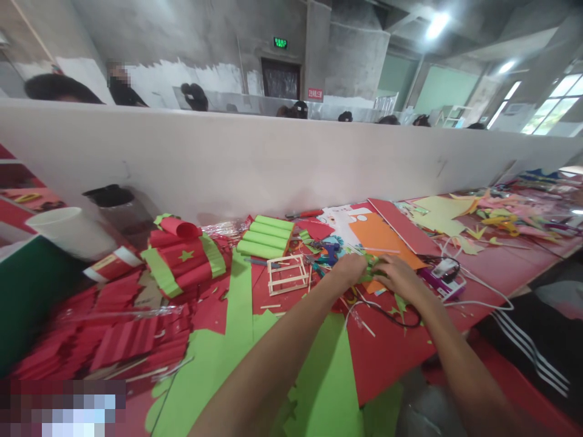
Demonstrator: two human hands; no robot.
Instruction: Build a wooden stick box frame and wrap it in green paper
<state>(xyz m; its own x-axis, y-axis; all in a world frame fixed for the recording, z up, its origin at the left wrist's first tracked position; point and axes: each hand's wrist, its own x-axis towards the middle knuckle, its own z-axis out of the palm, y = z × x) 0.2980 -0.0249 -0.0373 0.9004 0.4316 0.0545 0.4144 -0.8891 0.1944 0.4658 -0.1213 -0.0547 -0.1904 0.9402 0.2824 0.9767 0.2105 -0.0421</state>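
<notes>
Both arms reach over the cluttered red table. My left hand (pixel 351 269) is closed, its fingertips at a small green paper piece (pixel 370 264). From the other side my right hand (pixel 395 274) meets the same piece with bent fingers. The fine detail between the fingers is too small to make out. Left of the hands lie a blue-handled tool (pixel 331 252) and a small wooden stick frame (pixel 288 275). An orange sheet (pixel 387 237) lies behind them, and a black cable (pixel 401 323) loops in front.
Green rolled paper (pixel 266 235) and a red roll with a yellow star (pixel 186 256) stand left. Red folded paper (pixel 122 343) is heaped at the near left. A purple power strip (pixel 444 284) with white cords sits right. A white partition (pixel 273 164) runs behind.
</notes>
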